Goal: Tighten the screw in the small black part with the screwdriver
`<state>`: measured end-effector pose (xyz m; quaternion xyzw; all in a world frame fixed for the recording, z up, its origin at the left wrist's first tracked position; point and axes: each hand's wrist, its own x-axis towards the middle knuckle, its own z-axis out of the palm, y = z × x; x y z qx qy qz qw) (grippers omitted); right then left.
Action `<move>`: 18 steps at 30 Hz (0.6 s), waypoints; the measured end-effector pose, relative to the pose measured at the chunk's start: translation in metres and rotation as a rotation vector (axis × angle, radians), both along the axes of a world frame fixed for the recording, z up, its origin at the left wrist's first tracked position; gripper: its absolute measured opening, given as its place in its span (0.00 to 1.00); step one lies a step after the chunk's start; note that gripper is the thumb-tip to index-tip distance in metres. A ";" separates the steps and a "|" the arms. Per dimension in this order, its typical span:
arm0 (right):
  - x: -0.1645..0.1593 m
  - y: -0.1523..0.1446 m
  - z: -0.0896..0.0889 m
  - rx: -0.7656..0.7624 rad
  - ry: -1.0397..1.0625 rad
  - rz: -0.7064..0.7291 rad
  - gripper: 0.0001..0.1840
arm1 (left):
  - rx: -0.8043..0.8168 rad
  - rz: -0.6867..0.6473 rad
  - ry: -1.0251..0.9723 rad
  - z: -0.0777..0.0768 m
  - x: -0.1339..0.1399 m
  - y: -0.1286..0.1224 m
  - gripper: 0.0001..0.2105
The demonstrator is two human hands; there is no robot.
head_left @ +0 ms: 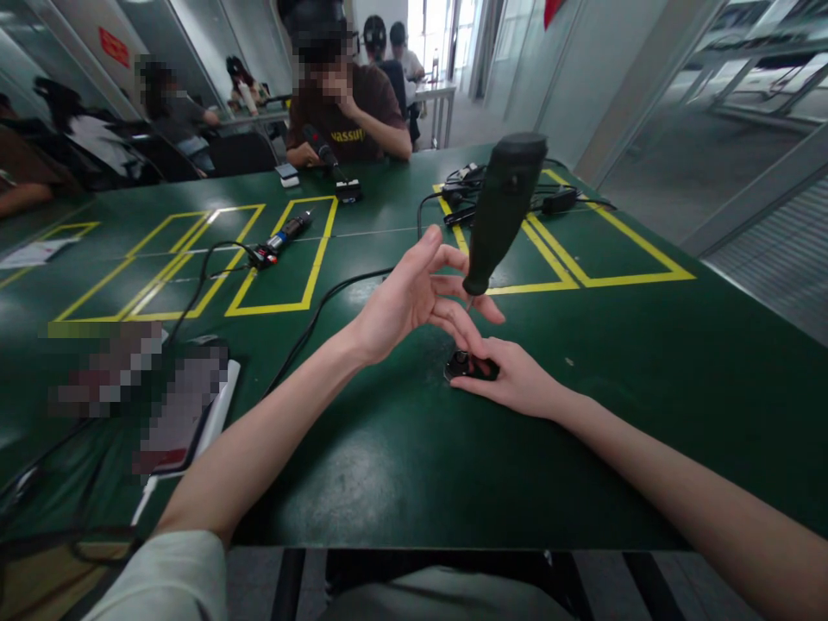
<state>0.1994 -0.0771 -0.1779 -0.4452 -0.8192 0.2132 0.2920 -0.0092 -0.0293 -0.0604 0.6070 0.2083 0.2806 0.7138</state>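
Observation:
A dark, thick-handled screwdriver (pixel 508 207) stands nearly upright over the table, leaning a little, with its thin tip pointing down. Beside its lower end is my left hand (pixel 414 297), thumb up and fingers spread apart, not wrapped round the handle. Whether any fingertip touches the tool is hard to tell. Just below, my right hand (pixel 521 379) pinches a small, glossy black part (pixel 461 366) against the green tabletop. My right fingertips and the far side of that part are partly covered by the left fingers.
Yellow tape rectangles (pixel 314 276) mark the green table (pixel 401 483). Black cables and adapters (pixel 462 185) lie at the back right; a corded tool (pixel 285 237) is further left. Phone-like devices (pixel 185 405) rest at the left. Across the table sits a person (pixel 353 112) with another tool (pixel 320 147).

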 end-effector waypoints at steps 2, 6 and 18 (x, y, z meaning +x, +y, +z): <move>0.000 0.000 0.000 0.003 0.004 0.001 0.22 | -0.013 -0.010 -0.041 -0.001 0.000 0.001 0.35; -0.002 0.000 0.000 0.001 0.012 -0.004 0.22 | -0.001 -0.002 -0.055 -0.002 -0.001 0.000 0.35; -0.002 0.002 -0.001 0.017 0.026 0.011 0.22 | 0.022 0.013 -0.036 0.001 0.001 -0.002 0.39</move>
